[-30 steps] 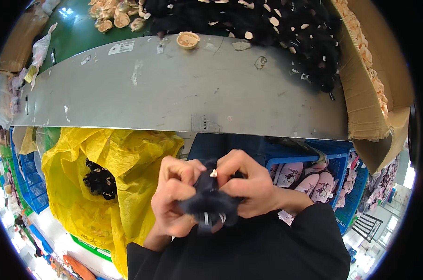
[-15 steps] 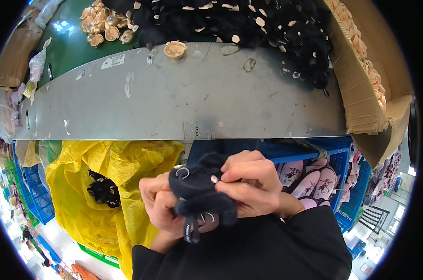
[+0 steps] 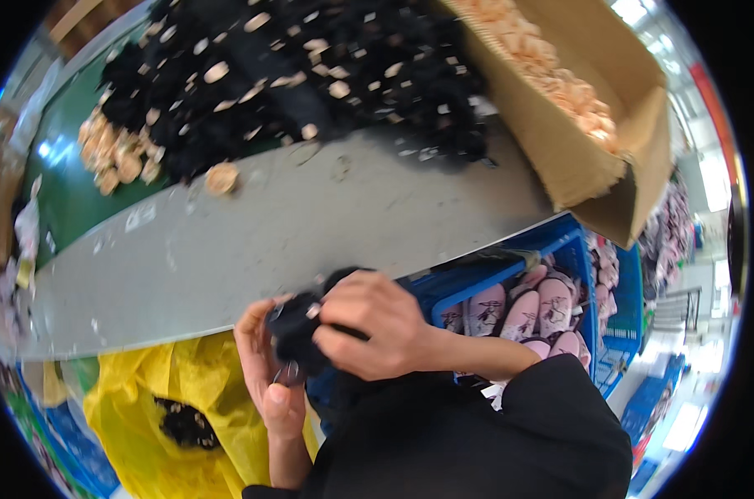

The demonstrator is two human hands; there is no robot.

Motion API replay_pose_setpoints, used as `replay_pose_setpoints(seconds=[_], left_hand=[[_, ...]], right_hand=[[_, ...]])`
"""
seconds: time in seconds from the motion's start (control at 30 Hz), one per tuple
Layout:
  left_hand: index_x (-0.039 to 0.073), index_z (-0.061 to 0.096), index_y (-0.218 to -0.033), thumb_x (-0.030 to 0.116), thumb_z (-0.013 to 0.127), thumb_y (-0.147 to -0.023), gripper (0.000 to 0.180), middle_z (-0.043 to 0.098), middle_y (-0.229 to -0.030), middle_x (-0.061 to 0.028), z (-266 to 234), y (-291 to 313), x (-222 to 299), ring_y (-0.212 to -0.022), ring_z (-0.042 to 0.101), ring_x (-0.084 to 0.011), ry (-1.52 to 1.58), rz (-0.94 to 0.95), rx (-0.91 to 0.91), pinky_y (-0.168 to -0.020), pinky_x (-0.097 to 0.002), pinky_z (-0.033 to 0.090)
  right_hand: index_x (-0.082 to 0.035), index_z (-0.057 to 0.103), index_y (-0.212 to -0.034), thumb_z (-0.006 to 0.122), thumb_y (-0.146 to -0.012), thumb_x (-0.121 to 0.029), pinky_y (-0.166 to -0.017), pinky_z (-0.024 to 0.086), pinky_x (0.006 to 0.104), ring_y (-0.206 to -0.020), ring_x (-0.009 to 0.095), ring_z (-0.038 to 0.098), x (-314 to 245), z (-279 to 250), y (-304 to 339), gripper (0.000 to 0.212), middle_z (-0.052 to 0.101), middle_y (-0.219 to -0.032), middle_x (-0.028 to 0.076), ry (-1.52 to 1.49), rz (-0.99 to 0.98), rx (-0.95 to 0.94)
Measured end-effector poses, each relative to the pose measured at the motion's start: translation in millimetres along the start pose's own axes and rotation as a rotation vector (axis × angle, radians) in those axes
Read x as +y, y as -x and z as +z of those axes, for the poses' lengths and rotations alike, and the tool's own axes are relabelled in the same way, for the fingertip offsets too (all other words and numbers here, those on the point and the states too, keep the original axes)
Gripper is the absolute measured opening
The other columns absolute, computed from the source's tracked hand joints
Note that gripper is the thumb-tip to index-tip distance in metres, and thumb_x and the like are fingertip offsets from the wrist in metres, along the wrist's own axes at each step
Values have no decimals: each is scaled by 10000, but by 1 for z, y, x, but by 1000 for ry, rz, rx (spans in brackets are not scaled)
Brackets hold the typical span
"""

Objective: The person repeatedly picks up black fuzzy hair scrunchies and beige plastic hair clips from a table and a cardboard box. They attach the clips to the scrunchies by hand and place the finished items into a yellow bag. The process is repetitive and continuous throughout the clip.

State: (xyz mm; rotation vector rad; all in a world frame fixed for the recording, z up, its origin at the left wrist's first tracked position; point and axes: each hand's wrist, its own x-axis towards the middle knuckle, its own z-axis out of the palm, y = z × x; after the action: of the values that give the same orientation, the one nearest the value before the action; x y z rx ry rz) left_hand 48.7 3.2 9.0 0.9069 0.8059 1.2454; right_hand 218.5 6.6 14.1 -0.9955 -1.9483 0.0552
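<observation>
A small black plush piece (image 3: 296,334) with a pale spot and a thin ring is between my two hands, by the near edge of the grey table. Along its left side, my left hand (image 3: 265,362) supports it, fingers up and thumb low near the ring. My right hand (image 3: 375,320) is closed on the upper right part, its fingers bent beside the pale spot. Motion blur and the fingers hide much of the plush piece's shape.
A large pile of black plush pieces (image 3: 310,75) covers the far grey table (image 3: 227,258). Round beige plastic parts (image 3: 128,154) lie left of it, one (image 3: 222,178) nearer. A cardboard box (image 3: 551,141) stands right. Below are a yellow bag (image 3: 144,416) and a blue crate (image 3: 468,287) with pink slippers (image 3: 522,314).
The view has swung, so the table and box appear tilted and shifted left. Both hands stay on the plush piece; my left hand's fingers have straightened upward and its thumb sits lower.
</observation>
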Motion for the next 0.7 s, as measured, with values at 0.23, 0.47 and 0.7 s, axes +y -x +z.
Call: replay_pose_setpoints(seconds=[0.23, 0.47, 0.7], left_hand=[[0, 466, -1353, 26, 704, -771, 629, 615, -1144, -117, 13, -7, 0, -1023, 620, -185, -198, -101, -2, -956, -284, 484], [-31, 514, -1329, -59, 617, -845, 495, 644, -1116, -130, 14, -1, -11, -1058, 646, -232, -248, -23, 73, -1017, -357, 484], [-33, 620, -1167, -28, 592, -853, 314, 657, -984, -103, 5, 0, -19, -923, 622, -181, -324, 97, 275, -949, -327, 505]], right_hand=[[-82, 673, -1003, 642, -757, -128, -989, 435, 538, -1031, 273, 611, 48, -93, -27, 252, 627, -1047, 87, 452, -139, -91], [-94, 656, -1114, 602, -914, -201, -870, 516, 458, -1006, 317, 651, 248, -325, -88, 234, 656, -1082, 132, 1129, 614, -396], [-133, 701, -1092, 817, -730, -196, -919, 520, 457, -1184, 314, 591, 299, -346, -32, 385, 640, -1174, 127, 1166, 852, -1073]])
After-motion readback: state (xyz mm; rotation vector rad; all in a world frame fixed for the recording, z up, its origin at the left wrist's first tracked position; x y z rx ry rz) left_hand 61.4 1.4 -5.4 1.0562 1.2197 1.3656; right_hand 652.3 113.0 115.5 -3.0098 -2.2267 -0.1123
